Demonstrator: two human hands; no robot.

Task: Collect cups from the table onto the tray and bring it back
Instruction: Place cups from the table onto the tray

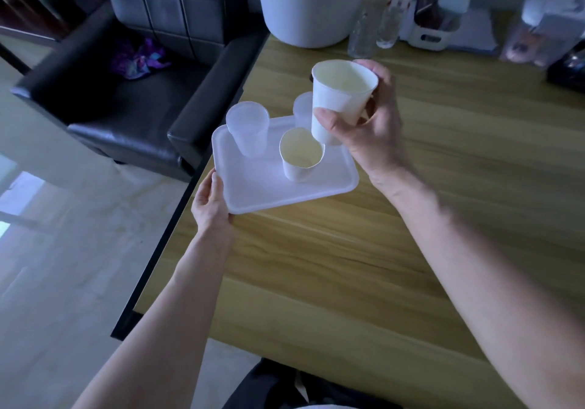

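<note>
A white tray [253, 193] is held over the wooden table's left edge, with my left hand [212, 203] gripping its near left corner. On it stand a translucent plastic cup [248, 130] at the far left, a white paper cup [299, 158] in the middle, and a second translucent cup [302, 109] at the far side, half hidden. My right hand [367, 127] holds another white paper cup [340, 98] upright and slightly tilted above the tray's right part, thumb on its near side.
The wooden table [380, 250] has a black rim on its left. At its far end stand a large white bin [310, 3], clear bottles [364, 32] and a white basket [433, 32]. A black leather armchair [126, 92] stands left of the table on a pale floor.
</note>
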